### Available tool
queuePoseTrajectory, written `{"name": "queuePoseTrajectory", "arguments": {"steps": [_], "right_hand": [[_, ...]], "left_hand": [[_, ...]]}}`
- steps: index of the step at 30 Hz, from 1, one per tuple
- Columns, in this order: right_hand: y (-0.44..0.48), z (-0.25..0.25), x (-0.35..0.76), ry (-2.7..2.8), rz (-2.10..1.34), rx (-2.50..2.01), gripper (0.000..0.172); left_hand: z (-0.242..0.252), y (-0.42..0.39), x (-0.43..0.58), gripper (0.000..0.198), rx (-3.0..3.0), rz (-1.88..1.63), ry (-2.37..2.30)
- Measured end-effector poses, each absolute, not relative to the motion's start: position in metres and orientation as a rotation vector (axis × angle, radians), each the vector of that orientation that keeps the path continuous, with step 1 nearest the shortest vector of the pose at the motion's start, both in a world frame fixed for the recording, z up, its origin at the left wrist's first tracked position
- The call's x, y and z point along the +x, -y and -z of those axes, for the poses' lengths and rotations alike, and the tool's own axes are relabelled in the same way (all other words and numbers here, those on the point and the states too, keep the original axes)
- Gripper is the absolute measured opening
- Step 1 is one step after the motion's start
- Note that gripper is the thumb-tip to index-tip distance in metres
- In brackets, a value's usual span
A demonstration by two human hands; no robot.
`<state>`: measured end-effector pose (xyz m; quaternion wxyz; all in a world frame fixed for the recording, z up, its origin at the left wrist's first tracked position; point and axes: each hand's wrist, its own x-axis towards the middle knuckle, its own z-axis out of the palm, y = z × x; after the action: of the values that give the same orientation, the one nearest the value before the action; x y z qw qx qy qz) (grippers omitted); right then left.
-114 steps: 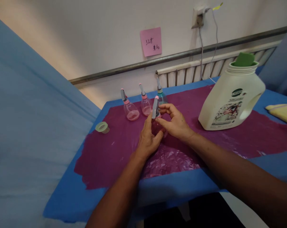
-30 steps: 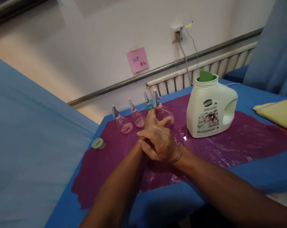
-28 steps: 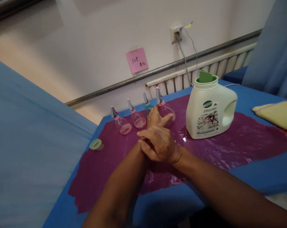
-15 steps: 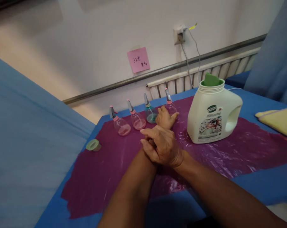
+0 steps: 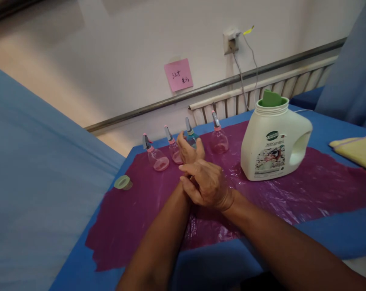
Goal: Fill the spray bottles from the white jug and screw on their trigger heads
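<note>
My left hand (image 5: pixel 191 150) is raised over the purple plastic sheet, with its thumb apart from the fingers and nothing seen between them. Behind it stands a teal spray bottle (image 5: pixel 191 131), partly covered by the hand; contact cannot be made out. My right hand (image 5: pixel 209 185) lies across my left wrist, its fingers closed around it, index finger and thumb pointing left. Clear spray bottles with pink collars and pinkish liquid stand around: one at the left (image 5: pixel 158 160), one half hidden beside my left hand (image 5: pixel 175 150), one to the right (image 5: pixel 219 142).
A cream jug (image 5: pixel 275 143) with a green piece in its mouth stands at the right. A small greenish cup-like cap (image 5: pixel 123 183) lies at the left. A yellow cloth (image 5: pixel 357 151) is at the far right. Blue curtain (image 5: pixel 34 182) hangs left; a radiator (image 5: pixel 231 103) runs behind.
My left hand has swung left, from in front of the rightmost spray bottle to in front of the teal one, and turned. My right hand stays on the left wrist. The view shifted slightly.
</note>
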<state>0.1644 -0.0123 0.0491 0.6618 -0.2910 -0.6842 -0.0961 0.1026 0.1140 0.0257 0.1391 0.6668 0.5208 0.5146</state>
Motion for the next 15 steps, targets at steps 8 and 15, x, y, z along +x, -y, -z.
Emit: {"name": "queuePoseTrajectory", "arguments": {"steps": [8,15], "right_hand": [[0.011,-0.05,0.166,1.565,0.269,-0.689,0.019],[0.01,-0.05,0.167,1.57,0.29,-0.676,0.018]], "left_hand": [[-0.055,-0.178,0.103,0.07,1.813,-1.229,-1.625],[-0.054,-0.178,0.104,0.018,1.828,-1.265,-1.539]]}}
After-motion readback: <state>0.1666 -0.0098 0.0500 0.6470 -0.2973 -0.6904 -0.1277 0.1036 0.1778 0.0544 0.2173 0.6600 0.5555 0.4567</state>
